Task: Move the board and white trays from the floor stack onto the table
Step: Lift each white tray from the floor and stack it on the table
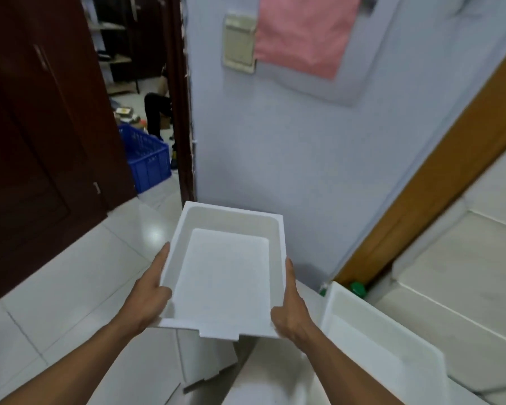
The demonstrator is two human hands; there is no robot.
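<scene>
I hold a white rectangular tray in the air, roughly level, above the floor. My left hand grips its left wall and my right hand grips its right wall near the front corner. Below it, more white trays of the floor stack show, partly hidden by the held tray and my arms. Another white tray sits at the lower right. The table is not clearly in view, and I see no board.
A pale blue wall with a pink cloth stands ahead. A dark wooden cabinet is on the left, with a doorway, a blue crate and a person's legs behind. A wooden frame and green-capped bottles are at right.
</scene>
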